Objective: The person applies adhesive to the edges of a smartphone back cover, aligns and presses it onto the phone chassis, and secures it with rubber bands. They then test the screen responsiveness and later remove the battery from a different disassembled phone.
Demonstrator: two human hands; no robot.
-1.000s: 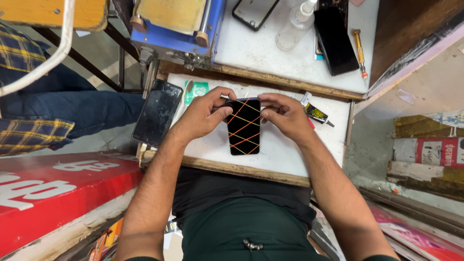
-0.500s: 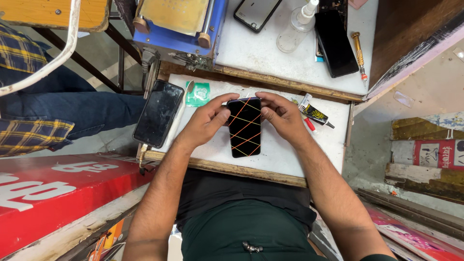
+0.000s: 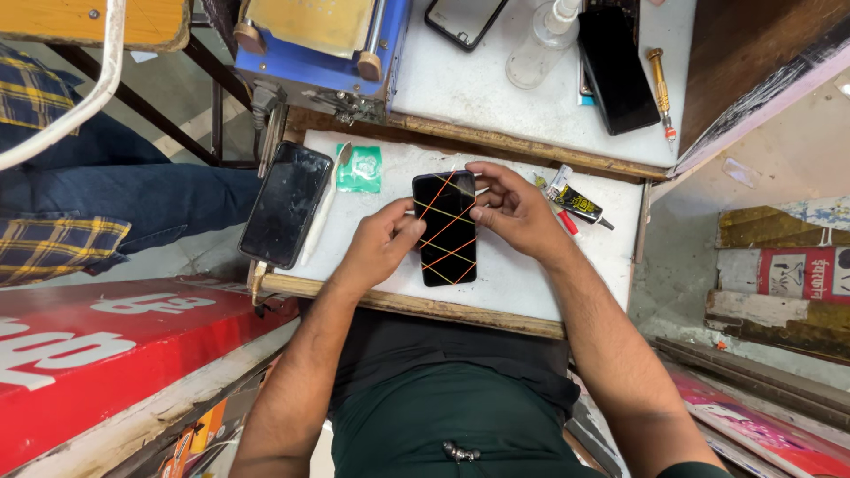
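A black phone (image 3: 445, 228) wrapped in crossing orange and yellow rubber bands lies on a small white work board (image 3: 522, 270) over my lap. My left hand (image 3: 381, 241) rests against the phone's left edge, thumb and fingers touching it. My right hand (image 3: 512, 208) grips the phone's upper right corner, fingers curled over the top edge.
A second dark phone (image 3: 285, 204) lies at the board's left edge beside a green sachet (image 3: 359, 168). A black glue tube (image 3: 577, 202) sits right of my hand. On the upper white bench are more phones (image 3: 615, 69), a clear bottle (image 3: 542, 44), a screwdriver (image 3: 660, 88) and a blue machine (image 3: 323, 44). A person in jeans sits at left.
My left hand has slid down from the phone's top to its left edge. My right hand stays at the upper right corner. The phone's screen is more uncovered.
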